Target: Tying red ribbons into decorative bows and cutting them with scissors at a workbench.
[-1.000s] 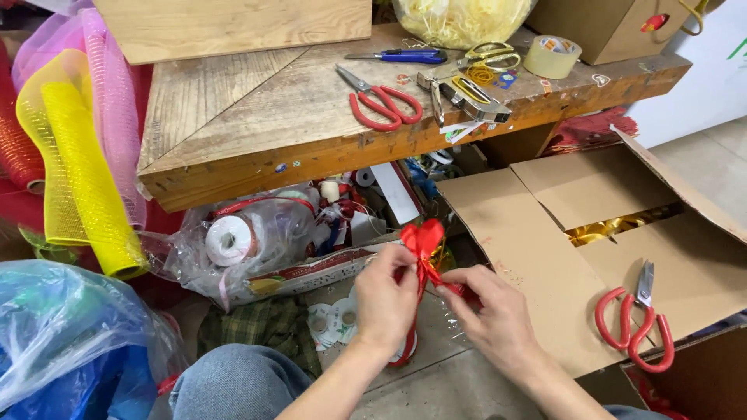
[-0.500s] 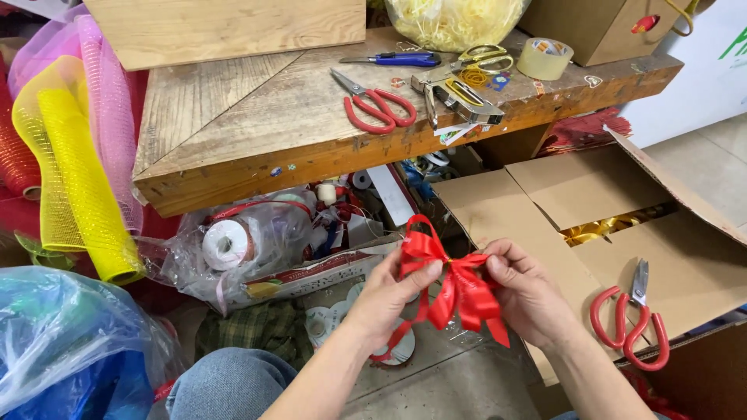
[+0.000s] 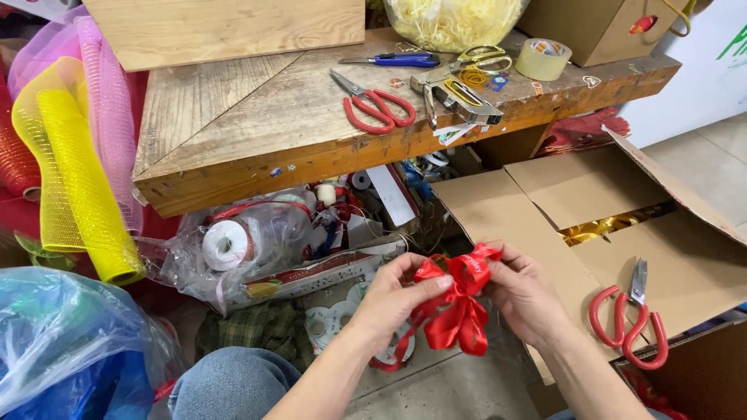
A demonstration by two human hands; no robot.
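A yellow mesh roll (image 3: 78,194) leans at nine o'clock. At centre, the left hand (image 3: 397,299) pinches a red ribbon bow (image 3: 455,307) by a loop, thumb pressed on top. The right hand (image 3: 525,292) pinches the bow's other side. Red-handled scissors (image 3: 630,327) lie on a cardboard box flap (image 3: 685,272) at three o'clock.
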